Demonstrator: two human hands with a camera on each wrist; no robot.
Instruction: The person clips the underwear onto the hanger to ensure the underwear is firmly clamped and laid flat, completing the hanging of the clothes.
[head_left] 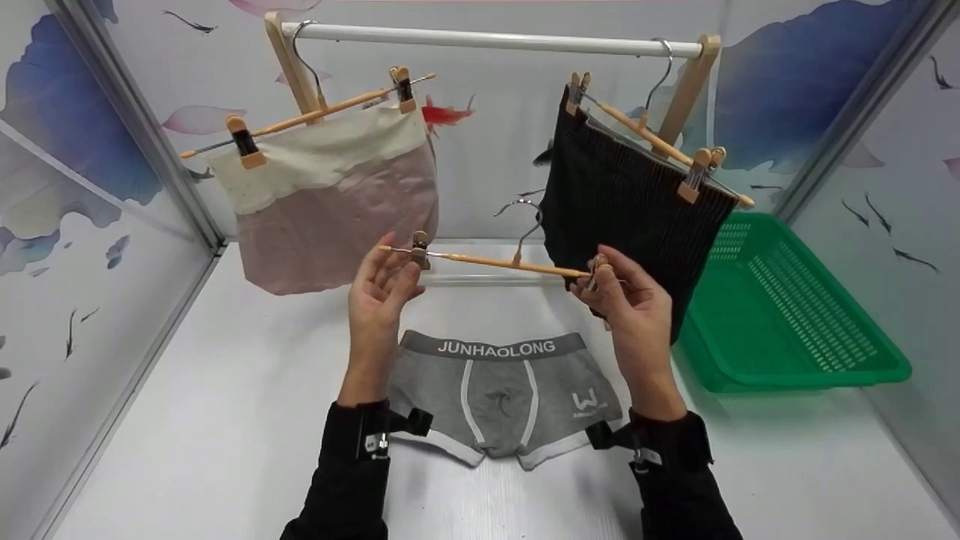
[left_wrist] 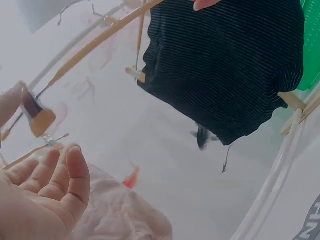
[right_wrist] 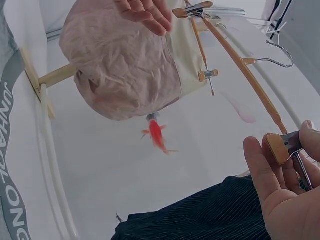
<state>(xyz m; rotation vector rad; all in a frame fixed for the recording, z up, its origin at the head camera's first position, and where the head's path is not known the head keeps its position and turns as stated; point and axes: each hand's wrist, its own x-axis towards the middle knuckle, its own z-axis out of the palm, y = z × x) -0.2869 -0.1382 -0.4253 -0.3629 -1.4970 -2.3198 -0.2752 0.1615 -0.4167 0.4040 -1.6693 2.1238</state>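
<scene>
A wooden clip hanger (head_left: 517,262) with a metal hook is held level between both hands, above the table. My left hand (head_left: 379,300) holds its left end, the thumb against the metal clip (left_wrist: 37,117) and the other fingers loosely bent. My right hand (head_left: 634,300) pinches the right clip (right_wrist: 282,147) between thumb and fingers. Nothing hangs from this hanger. Below it, grey boxer briefs (head_left: 499,390) with a lettered waistband lie flat on the table, front up, partly covered by the wrists.
A white rail (head_left: 487,39) on wooden posts stands behind. Pink-and-cream underwear (head_left: 337,202) hangs from it at left, black ribbed underwear (head_left: 637,210) at right, each clipped to a hanger. A green plastic basket (head_left: 810,379) sits at right on the white table (head_left: 187,420).
</scene>
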